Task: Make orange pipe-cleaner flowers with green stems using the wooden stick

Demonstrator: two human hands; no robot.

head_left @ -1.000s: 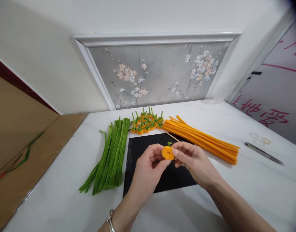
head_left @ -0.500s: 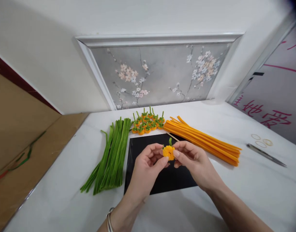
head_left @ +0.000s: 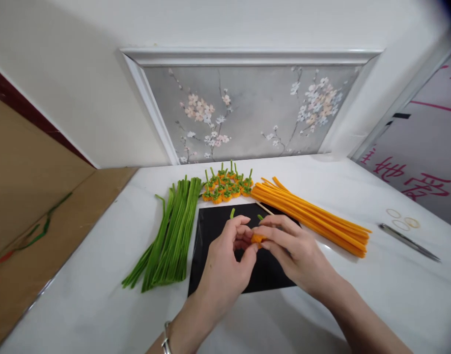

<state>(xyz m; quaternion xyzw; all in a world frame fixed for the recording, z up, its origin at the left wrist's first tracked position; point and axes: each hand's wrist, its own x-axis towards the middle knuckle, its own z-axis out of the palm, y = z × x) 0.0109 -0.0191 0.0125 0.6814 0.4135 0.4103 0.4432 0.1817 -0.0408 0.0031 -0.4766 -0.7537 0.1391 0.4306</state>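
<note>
Between both hands sits a small orange pipe-cleaner ornament (head_left: 258, 238), mostly covered by fingers. My left hand (head_left: 225, 258) pinches its left side with thumb and fingertips. From the right, my right hand (head_left: 299, 248) grips it, fingers laid over the top. A green pipe-cleaner end (head_left: 232, 213) sticks up behind the left fingers, and another green tip shows above the right fingers. Both hands are above a black mat (head_left: 207, 246). Similar small orange pieces with green tops and upright stems (head_left: 227, 189) are grouped beyond the mat.
Left of the mat lies a bundle of green pipe cleaners (head_left: 174, 236). An orange pipe-cleaner bundle (head_left: 310, 216) lies to the right, beside a thin wooden stick (head_left: 264, 208). Tweezers (head_left: 409, 242) and several elastic bands (head_left: 400, 224) are farther right. Cardboard (head_left: 81, 211) borders the left.
The orange ornament has been tipped, so its scalloped face no longer shows toward me. My right fingers have moved over it, and a green end now rises by the left fingers.
</note>
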